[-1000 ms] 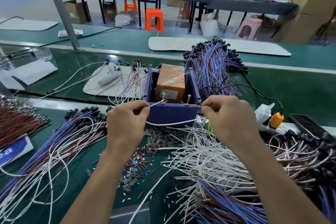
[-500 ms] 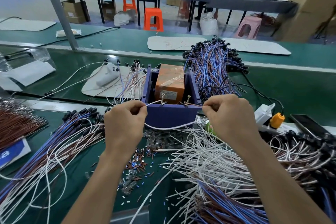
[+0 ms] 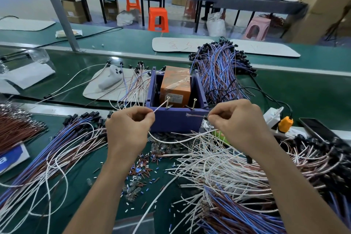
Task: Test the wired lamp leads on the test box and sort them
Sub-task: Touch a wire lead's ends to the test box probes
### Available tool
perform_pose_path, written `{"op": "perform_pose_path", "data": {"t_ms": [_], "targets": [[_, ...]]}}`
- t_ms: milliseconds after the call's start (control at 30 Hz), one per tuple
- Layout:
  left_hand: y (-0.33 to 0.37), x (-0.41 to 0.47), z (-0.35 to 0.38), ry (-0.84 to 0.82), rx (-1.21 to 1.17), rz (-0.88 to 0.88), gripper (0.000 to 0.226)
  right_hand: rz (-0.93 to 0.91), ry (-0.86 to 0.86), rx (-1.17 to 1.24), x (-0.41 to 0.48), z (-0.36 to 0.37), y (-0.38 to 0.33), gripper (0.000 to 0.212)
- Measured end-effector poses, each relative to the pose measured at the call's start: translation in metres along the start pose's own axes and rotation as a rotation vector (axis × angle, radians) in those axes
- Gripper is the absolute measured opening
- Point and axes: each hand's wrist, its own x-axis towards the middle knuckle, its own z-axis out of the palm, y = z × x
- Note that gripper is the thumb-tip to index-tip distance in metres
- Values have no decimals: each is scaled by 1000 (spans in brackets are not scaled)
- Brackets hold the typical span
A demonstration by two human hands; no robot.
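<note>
test box [image 3: 176,121]: purple | block inside it [image 3: 175,84]: orange, glossy wrap, pale label | held lead [image 3: 171,141]: white | bench mat [image 3: 303,91]: dark green | far wire bundle [image 3: 218,74]: blue, brown and white strands, black ends | left bundle [image 3: 17,127]: reddish brown | stools [image 3: 158,19]: orange, one pink [image 3: 256,28] | plug cap [image 3: 285,123]: orange

I see a green bench [image 3: 284,89] with a purple test box [image 3: 176,119] at centre. Blue-brown leads [image 3: 218,70] are heaped behind it, white leads [image 3: 218,165] at front right, a mixed bundle [image 3: 57,150] at front left. Cut sleeve bits [image 3: 140,169] are scattered between. A phone [image 3: 315,127] lies far right.
</note>
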Motion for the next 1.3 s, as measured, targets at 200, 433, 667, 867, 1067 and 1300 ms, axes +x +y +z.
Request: {"op": "perform_pose_path", "data": {"t_ms": [200, 433, 667, 867, 1067, 1300], "targets": [[-12, -7, -11, 72, -246, -211, 17, 4, -254, 78, -14, -14, 0, 23], [0, -38, -24, 141, 290, -55, 28, -2, -254, -70, -28, -12, -11, 18], [55, -73, -4, -385, 209, 346, 25, -97, -231, -129, -40, -5, -24, 17], [68, -63, 10, -623, 132, 156, 8, -93, -249, -36, -50, -50, -9, 17], [93, -68, 43, -458, 348, 501, 11, -31, -181, -284, -47, -112, 24, 22], [96, -103, 100, -660, 357, 559, 16, 47, -103, -754, -58, -122, 85, 19]]}}
